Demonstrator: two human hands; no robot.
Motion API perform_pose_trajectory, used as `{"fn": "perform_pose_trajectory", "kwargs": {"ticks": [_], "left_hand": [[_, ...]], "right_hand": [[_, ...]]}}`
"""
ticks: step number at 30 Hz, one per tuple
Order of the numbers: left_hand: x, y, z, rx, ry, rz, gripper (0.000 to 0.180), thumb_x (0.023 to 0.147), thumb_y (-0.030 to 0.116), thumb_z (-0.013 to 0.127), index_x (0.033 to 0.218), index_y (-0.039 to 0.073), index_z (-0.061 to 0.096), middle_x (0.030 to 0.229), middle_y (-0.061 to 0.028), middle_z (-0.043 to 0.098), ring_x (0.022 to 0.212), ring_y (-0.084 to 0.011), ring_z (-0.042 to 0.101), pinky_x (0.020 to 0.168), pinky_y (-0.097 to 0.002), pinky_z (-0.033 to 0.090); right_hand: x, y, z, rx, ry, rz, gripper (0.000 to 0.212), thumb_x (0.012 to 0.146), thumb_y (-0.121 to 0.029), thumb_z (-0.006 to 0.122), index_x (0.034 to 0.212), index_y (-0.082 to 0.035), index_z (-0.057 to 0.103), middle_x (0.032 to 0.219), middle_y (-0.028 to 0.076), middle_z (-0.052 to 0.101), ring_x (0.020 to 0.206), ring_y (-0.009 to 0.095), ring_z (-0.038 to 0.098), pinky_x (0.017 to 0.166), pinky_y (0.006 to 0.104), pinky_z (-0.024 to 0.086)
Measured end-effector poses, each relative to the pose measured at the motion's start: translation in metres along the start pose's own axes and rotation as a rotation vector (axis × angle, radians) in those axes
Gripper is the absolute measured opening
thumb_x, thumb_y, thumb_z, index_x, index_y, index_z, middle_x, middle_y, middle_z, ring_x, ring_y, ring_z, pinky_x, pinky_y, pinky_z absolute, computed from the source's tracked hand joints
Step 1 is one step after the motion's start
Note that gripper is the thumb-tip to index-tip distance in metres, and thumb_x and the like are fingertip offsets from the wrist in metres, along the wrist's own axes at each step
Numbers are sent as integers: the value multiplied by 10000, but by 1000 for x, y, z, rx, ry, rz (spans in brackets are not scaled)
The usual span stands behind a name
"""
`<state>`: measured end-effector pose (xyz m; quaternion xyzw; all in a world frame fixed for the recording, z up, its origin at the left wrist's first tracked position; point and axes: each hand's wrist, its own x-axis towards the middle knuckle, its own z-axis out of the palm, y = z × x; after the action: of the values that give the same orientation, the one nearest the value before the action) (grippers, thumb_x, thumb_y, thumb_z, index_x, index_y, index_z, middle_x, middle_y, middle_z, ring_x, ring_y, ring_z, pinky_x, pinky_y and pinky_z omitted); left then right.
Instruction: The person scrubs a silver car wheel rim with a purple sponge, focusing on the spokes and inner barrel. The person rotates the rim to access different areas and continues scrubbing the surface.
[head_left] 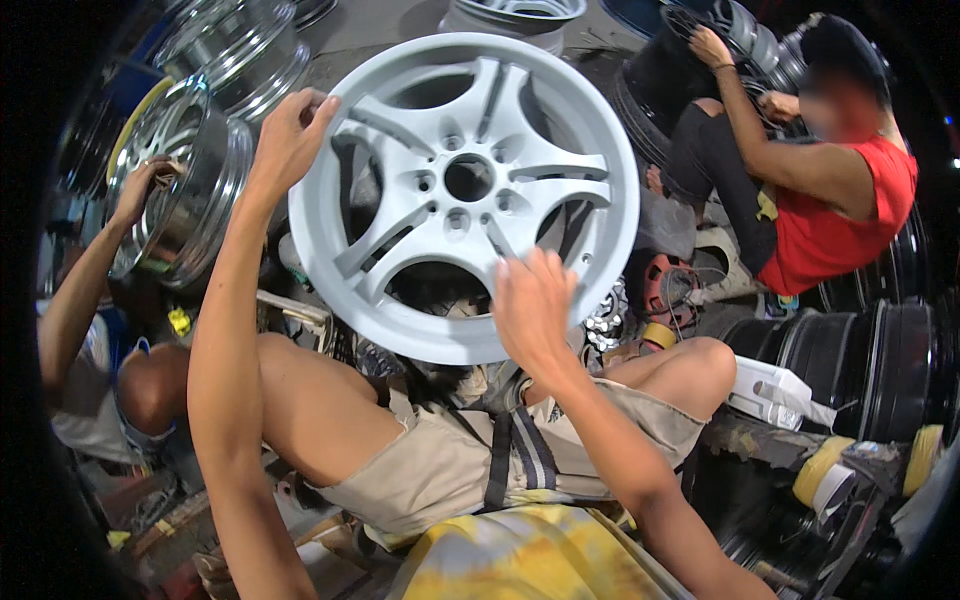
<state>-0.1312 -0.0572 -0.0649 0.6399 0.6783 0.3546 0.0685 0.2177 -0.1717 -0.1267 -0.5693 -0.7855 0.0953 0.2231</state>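
A large pale grey alloy wheel rim point(425, 182) stands tilted in front of me, its double-spoked face turned toward me. At its upper left edge, my left hand point(295, 140) has its fingers bent closed on the lip. My right hand point(535, 305) is over the lower right of the rim, by the end of a spoke. Motion smears its fingers, and whether anything lies under them is hidden. My bent legs, in beige shorts, are just below the wheel.
At right, a person in a red top point(835, 235) sits beside a black rim point(660, 85). Another person's hand point(150, 185) rests on a shiny chrome rim point(205, 200) at left. A red power tool point(668, 290), tape rolls point(825, 470) and stacked dark rims point(850, 350) crowd the right.
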Motion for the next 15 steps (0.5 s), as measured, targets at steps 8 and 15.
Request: {"fn": "perform_pose_trajectory", "kwargs": {"ticks": [8, 15], "left_hand": [[-5, 2, 3, -78, -15, 17, 347, 1041, 310, 647, 1083, -28, 708, 881, -134, 657, 790, -206, 616, 772, -344, 500], [0, 6, 9, -115, -59, -54, 325, 1045, 291, 654, 1080, -27, 706, 875, -91, 651, 799, -142, 579, 764, -306, 483]], "right_hand": [[-22, 3, -25, -25, -80, 10, 213, 996, -160, 596, 939, -4, 730, 958, 161, 594, 979, 339, 551, 852, 503, 365], [25, -1, 1, 55, 67, -22, 139, 895, -137, 664, 847, -22, 726, 935, 156, 619, 999, 345, 560, 875, 505, 380]]}}
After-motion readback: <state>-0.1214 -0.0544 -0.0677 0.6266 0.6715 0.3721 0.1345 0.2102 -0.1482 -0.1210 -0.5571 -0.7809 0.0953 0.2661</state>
